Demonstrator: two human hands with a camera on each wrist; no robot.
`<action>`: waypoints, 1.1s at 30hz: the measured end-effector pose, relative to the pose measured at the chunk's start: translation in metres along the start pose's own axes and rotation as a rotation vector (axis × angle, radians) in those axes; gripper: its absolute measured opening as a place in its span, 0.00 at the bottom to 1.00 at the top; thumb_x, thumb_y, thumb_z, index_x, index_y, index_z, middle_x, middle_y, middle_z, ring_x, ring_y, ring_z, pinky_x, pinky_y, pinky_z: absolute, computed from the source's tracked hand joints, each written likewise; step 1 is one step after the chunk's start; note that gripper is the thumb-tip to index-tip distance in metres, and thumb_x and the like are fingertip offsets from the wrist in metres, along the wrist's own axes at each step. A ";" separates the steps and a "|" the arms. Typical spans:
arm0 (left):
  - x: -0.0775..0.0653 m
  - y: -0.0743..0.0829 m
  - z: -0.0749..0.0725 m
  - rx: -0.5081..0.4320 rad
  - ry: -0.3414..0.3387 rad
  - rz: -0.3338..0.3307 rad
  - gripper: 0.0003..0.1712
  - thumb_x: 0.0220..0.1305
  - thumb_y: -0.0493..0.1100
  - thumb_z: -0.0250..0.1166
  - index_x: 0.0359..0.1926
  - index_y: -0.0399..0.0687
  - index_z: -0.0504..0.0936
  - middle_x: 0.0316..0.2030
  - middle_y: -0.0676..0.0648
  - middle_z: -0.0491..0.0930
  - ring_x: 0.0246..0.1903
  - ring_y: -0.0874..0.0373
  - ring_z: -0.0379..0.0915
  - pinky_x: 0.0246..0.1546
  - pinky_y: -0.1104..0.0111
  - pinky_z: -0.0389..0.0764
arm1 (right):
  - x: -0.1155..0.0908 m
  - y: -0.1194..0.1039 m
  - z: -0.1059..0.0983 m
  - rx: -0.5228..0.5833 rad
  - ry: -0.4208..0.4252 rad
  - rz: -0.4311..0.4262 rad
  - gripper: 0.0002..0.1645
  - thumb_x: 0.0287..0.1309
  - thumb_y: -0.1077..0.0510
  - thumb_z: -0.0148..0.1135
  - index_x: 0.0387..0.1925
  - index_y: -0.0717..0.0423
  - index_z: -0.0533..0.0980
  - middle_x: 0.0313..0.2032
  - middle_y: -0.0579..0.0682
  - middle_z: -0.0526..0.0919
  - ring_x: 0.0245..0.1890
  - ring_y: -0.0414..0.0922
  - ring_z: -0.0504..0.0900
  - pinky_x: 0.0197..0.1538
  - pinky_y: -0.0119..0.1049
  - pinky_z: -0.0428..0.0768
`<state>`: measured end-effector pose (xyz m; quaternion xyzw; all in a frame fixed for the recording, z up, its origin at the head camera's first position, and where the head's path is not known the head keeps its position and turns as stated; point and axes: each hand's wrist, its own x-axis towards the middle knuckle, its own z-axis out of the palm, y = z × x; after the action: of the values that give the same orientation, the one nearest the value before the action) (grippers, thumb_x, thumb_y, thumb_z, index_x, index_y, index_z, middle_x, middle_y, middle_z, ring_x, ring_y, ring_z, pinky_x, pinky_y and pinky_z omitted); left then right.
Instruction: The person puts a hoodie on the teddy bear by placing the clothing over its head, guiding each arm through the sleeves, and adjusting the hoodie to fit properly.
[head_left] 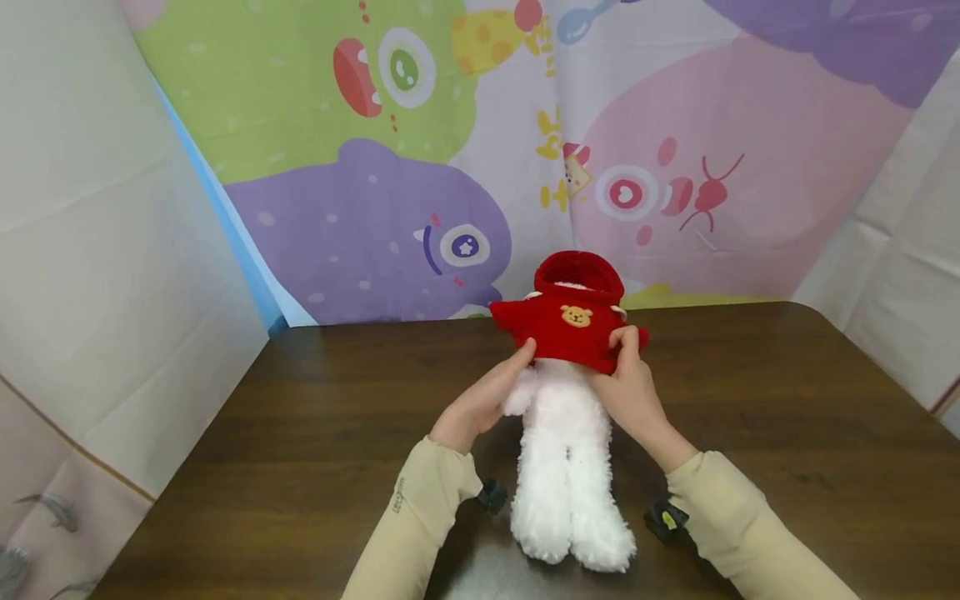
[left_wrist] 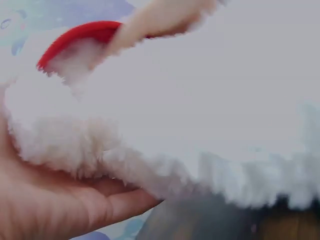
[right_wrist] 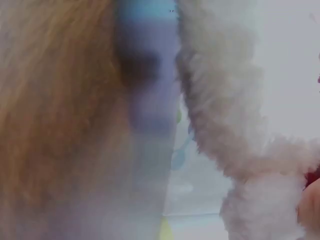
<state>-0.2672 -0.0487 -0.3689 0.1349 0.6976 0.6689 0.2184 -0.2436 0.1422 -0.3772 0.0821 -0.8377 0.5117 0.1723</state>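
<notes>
A white fluffy plush toy (head_left: 558, 475) with two long legs is over the table, legs toward me. A red hoodie (head_left: 558, 333) with a bear-face patch (head_left: 577, 316) covers its upper part; the toy's head is hidden. My left hand (head_left: 487, 396) holds the toy's side, thumb at the hoodie's hem, beside one fluffy arm (head_left: 521, 393). In the left wrist view its fingers (left_wrist: 115, 205) lie along the white fur. My right hand (head_left: 633, 392) grips the hoodie near its right lower edge with curled fingers. In the right wrist view, white fur (right_wrist: 220, 100) fills much of the picture.
The dark brown wooden table (head_left: 315, 433) extends to both sides. Behind it hangs a cloth (head_left: 420, 225) printed with cartoon monsters. Pale fabric walls (head_left: 90, 208) stand at left and right. Dark wrist devices (head_left: 666, 521) sit beneath both sleeves.
</notes>
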 end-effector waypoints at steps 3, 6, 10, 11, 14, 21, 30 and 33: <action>0.003 -0.005 0.006 0.062 -0.024 0.055 0.38 0.60 0.55 0.57 0.67 0.58 0.53 0.65 0.54 0.54 0.65 0.55 0.48 0.63 0.50 0.52 | -0.002 0.000 -0.001 -0.119 -0.038 -0.060 0.15 0.54 0.62 0.53 0.33 0.54 0.55 0.23 0.55 0.68 0.23 0.49 0.71 0.27 0.38 0.72; 0.007 -0.013 0.011 0.044 0.065 0.103 0.33 0.53 0.48 0.65 0.61 0.60 0.64 0.59 0.56 0.64 0.59 0.57 0.59 0.58 0.56 0.63 | -0.004 -0.002 -0.002 -0.209 -0.133 -0.097 0.10 0.52 0.67 0.48 0.30 0.54 0.57 0.18 0.51 0.61 0.18 0.45 0.62 0.22 0.35 0.64; 0.013 -0.020 0.014 -0.023 0.158 0.171 0.28 0.52 0.41 0.67 0.55 0.59 0.71 0.53 0.57 0.71 0.52 0.58 0.67 0.52 0.62 0.71 | -0.008 -0.012 -0.005 -0.454 -0.167 -0.201 0.09 0.52 0.65 0.53 0.30 0.56 0.62 0.18 0.50 0.65 0.16 0.45 0.67 0.20 0.36 0.69; 0.014 -0.020 0.015 -0.039 0.166 0.192 0.29 0.52 0.41 0.67 0.56 0.59 0.70 0.54 0.57 0.71 0.52 0.58 0.67 0.52 0.61 0.71 | -0.009 -0.016 -0.006 -0.525 -0.131 -0.239 0.10 0.51 0.63 0.56 0.30 0.57 0.63 0.19 0.52 0.67 0.16 0.46 0.69 0.20 0.38 0.70; 0.015 -0.018 0.018 -0.016 0.205 0.229 0.34 0.51 0.41 0.67 0.59 0.59 0.65 0.55 0.55 0.69 0.54 0.57 0.65 0.53 0.61 0.71 | -0.009 -0.026 -0.008 -0.678 0.048 -0.376 0.18 0.45 0.60 0.64 0.37 0.61 0.68 0.27 0.58 0.73 0.25 0.53 0.75 0.26 0.44 0.74; 0.009 -0.014 0.029 0.158 0.315 0.178 0.42 0.47 0.48 0.70 0.62 0.63 0.59 0.57 0.58 0.68 0.55 0.58 0.65 0.55 0.59 0.68 | -0.009 -0.033 -0.006 -0.551 0.164 -0.667 0.30 0.42 0.70 0.66 0.52 0.61 0.73 0.46 0.60 0.73 0.48 0.56 0.71 0.47 0.49 0.77; 0.005 -0.011 0.043 0.244 0.524 0.115 0.31 0.51 0.51 0.64 0.58 0.55 0.68 0.52 0.52 0.75 0.48 0.53 0.72 0.47 0.59 0.74 | -0.013 -0.032 0.002 -0.430 0.197 -0.740 0.19 0.40 0.77 0.63 0.38 0.63 0.79 0.36 0.56 0.79 0.38 0.51 0.78 0.45 0.45 0.78; 0.005 -0.010 0.040 0.276 0.590 0.092 0.26 0.56 0.51 0.59 0.56 0.49 0.70 0.50 0.47 0.76 0.47 0.51 0.72 0.46 0.59 0.74 | -0.017 -0.034 0.006 -0.427 0.081 -0.722 0.17 0.41 0.75 0.63 0.37 0.62 0.78 0.36 0.55 0.79 0.39 0.49 0.79 0.43 0.41 0.79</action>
<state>-0.2514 -0.0119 -0.3800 -0.0048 0.8080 0.5875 -0.0439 -0.2182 0.1202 -0.3581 0.3126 -0.8350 0.2363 0.3863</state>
